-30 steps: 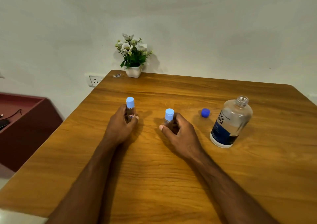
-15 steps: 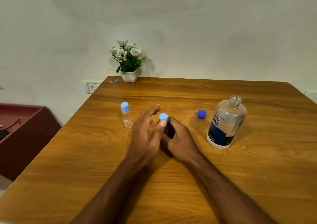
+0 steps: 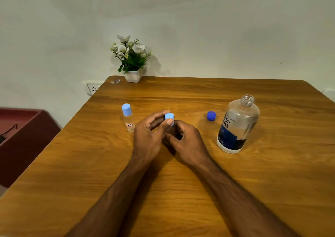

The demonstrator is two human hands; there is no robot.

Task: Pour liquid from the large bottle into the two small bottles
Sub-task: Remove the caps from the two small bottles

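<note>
The large clear bottle (image 3: 237, 126) with a dark blue label stands uncapped at the right of the wooden table (image 3: 181, 182). Its dark blue cap (image 3: 211, 115) lies just left of it. One small clear bottle (image 3: 128, 118) with a light blue cap stands alone at centre left. My right hand (image 3: 186, 142) grips the body of the second small bottle, mostly hidden. My left hand (image 3: 150, 137) pinches that bottle's light blue cap (image 3: 169, 117) between thumb and fingers.
A white pot of artificial flowers (image 3: 132, 60) stands at the table's far edge, with a small scrap (image 3: 115, 81) beside it. A wall socket (image 3: 93, 88) is behind the far left corner. A dark red cabinet (image 3: 21, 138) sits left of the table.
My left hand let go of the left small bottle and moved right onto the cap of the bottle in my right hand. The left bottle now stands free.
</note>
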